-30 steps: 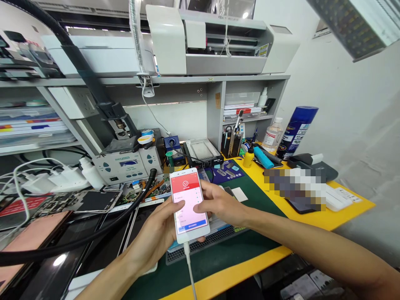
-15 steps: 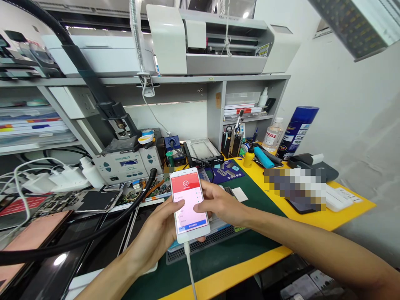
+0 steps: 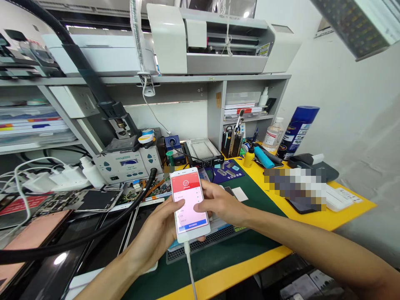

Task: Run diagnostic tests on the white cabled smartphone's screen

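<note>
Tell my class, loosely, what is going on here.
A person holds a white phone up in both hands: the left hand grips its left side, the right hand its right. Both thumbs are over the lit screen; whether they touch it is hard to tell. A white cable is plugged into the bottom end. Below lies a green mat.

white phone [image 3: 188, 216] | screen lit, red banner [image 3: 178, 182], blue bottom bar [image 3: 192, 225] | tilted, face-up | held in both hands [image 3: 222, 206]

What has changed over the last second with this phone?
Nothing visibly moved, and nothing was taken hold of or let go. The left hand and right hand still hold the white phone, its white cable attached at the lower end.
</note>
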`<state>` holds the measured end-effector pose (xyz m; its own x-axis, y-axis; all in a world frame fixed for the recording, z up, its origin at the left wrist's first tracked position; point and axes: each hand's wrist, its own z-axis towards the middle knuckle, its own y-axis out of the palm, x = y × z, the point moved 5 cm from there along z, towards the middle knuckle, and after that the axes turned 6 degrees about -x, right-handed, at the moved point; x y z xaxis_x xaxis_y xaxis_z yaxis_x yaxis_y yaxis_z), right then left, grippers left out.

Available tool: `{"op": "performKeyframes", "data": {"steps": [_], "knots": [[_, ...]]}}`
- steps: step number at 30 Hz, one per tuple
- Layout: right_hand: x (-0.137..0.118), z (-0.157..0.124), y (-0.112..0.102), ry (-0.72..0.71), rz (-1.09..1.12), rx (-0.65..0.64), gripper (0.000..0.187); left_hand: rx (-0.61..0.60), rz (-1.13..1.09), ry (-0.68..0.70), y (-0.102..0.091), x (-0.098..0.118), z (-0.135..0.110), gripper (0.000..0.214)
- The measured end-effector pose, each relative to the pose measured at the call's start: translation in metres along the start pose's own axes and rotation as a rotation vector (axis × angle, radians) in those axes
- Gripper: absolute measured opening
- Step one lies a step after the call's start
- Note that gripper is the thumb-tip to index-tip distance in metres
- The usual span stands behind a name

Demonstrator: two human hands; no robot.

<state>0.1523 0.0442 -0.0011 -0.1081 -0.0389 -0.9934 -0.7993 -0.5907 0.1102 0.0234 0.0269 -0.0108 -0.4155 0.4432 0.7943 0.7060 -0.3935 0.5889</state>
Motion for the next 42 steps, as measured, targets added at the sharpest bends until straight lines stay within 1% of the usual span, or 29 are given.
{"op": "performKeyframes", "data": {"steps": [2, 7, 11, 18, 26, 33, 42], "knots": [[-0.0001, -0.0001, 0.0002, 0.001, 0.002, -0.002, 0.043, -0.018, -0.001, -0.004, 0.0004, -0.0001, -0.0003, 0.061], [0.0003, -0.0003, 0.0004, 0.002, 0.008, 0.000, 0.043, -0.002, 0.000, 0.004, -0.0016, 0.0001, -0.0004, 0.061], [0.0000, -0.0005, 0.0003, 0.005, 0.003, 0.006, 0.043, -0.024, 0.003, -0.002, -0.0017, -0.0007, 0.0011, 0.062], [-0.0013, -0.0009, 0.0015, 0.018, 0.012, 0.003, 0.048, 0.007, 0.020, -0.011, 0.0003, 0.0005, 0.0005, 0.064], [-0.0011, -0.0013, 0.0013, 0.000, 0.035, -0.004, 0.048, -0.008, 0.010, -0.005, 0.0011, 0.0005, -0.0007, 0.062], [0.0016, -0.0010, 0.0008, 0.018, 0.075, 0.005, 0.047, -0.027, 0.007, -0.005, 0.0003, 0.0006, -0.0006, 0.065], [0.0012, -0.0012, 0.0001, 0.031, 0.082, 0.033, 0.044, -0.021, 0.019, -0.006, 0.0028, 0.0009, -0.0004, 0.066]]}}
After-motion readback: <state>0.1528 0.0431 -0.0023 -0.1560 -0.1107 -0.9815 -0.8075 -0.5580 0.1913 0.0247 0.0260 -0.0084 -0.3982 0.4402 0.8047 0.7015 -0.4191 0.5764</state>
